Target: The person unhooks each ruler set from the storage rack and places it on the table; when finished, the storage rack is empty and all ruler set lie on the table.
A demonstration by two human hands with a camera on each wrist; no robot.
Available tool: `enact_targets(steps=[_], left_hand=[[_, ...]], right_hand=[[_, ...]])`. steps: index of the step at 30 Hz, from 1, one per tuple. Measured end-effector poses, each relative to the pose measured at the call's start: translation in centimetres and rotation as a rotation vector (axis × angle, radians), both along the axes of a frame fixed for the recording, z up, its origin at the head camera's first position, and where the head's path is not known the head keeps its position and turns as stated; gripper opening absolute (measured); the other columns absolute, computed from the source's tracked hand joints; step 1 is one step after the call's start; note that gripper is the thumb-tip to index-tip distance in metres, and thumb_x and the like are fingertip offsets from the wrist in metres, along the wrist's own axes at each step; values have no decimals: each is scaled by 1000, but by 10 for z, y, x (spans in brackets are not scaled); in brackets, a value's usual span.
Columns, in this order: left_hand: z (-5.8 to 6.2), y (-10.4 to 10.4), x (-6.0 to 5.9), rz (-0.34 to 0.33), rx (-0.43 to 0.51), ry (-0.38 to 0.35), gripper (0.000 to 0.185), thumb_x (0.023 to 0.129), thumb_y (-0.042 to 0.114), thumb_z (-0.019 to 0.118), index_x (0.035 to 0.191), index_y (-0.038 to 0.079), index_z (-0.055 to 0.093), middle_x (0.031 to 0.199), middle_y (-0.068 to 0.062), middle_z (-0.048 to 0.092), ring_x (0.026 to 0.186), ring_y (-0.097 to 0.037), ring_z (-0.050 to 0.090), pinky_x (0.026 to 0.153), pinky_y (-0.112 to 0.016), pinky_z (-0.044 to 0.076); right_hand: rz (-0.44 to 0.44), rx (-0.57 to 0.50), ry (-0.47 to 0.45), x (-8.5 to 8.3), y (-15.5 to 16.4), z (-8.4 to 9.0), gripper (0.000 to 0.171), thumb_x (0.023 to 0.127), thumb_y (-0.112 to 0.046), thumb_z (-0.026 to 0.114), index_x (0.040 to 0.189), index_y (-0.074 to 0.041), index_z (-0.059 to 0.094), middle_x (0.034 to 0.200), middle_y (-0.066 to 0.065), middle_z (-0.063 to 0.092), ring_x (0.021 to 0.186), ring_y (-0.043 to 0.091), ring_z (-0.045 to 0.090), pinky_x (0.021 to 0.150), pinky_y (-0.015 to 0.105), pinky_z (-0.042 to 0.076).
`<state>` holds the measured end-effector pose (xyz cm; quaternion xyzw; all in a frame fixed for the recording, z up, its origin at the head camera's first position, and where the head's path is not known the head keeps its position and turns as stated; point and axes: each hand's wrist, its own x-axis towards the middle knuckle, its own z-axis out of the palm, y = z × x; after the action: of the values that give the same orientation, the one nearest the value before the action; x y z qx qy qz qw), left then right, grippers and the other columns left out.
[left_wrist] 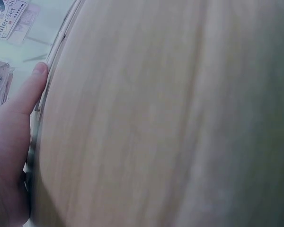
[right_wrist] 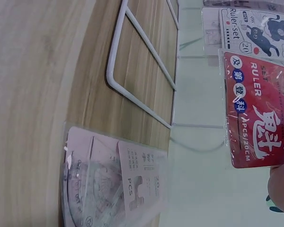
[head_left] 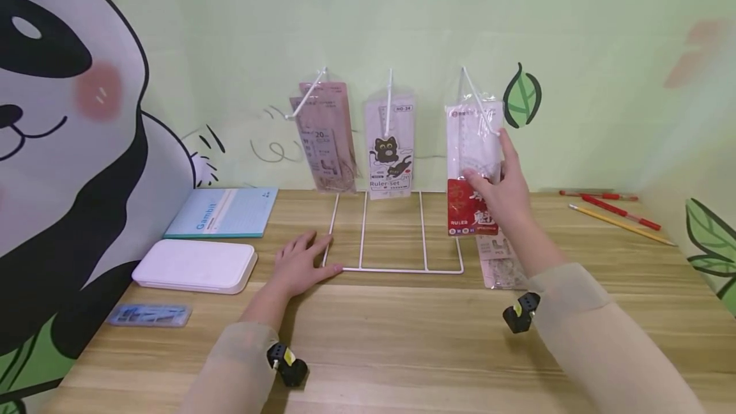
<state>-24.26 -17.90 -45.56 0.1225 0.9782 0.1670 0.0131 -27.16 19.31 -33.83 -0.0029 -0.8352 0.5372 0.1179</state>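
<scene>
A white wire display rack (head_left: 397, 270) stands on the table with several hooks along its back. My right hand (head_left: 508, 193) pinches a red-and-white ruler set (head_left: 473, 206) at its right side, with the thumb on its front and the index finger by the tip of the right hook (head_left: 480, 101). The pack hangs at that hook; whether its hole is fully over the wire I cannot tell. My left hand (head_left: 299, 267) rests with spread fingers at the rack base's left front corner. A cat-print ruler set (head_left: 391, 165) hangs on the middle hook, pink ruler sets (head_left: 324, 139) on the left.
Another pink ruler set (right_wrist: 116, 182) lies on the table right of the rack. At left are a blue notebook (head_left: 221, 213), a white case (head_left: 195, 266) and a small clear blue box (head_left: 151, 315). Red pens (head_left: 621, 209) and a yellow pencil (head_left: 621, 225) lie far right.
</scene>
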Motion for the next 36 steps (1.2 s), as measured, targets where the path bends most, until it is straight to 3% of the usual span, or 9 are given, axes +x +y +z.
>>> enact_targets(steps=[25, 36], left_hand=[[1, -1, 2, 4, -2, 15, 79, 81, 68, 53, 145, 25, 39, 149, -16, 28, 132, -43, 25, 101, -61, 17], [0, 0, 3, 2, -3, 20, 79, 81, 68, 53, 145, 25, 39, 149, -16, 28, 131, -44, 26, 101, -61, 18]], right_hand=[[92, 72, 30, 38, 18, 5, 90, 85, -46, 65, 145, -50, -1, 120, 18, 45, 101, 28, 49, 81, 50, 49], [91, 152, 69, 57, 29, 4, 92, 86, -40, 65, 150, -38, -1, 118, 19, 46, 97, 25, 48, 79, 38, 46]])
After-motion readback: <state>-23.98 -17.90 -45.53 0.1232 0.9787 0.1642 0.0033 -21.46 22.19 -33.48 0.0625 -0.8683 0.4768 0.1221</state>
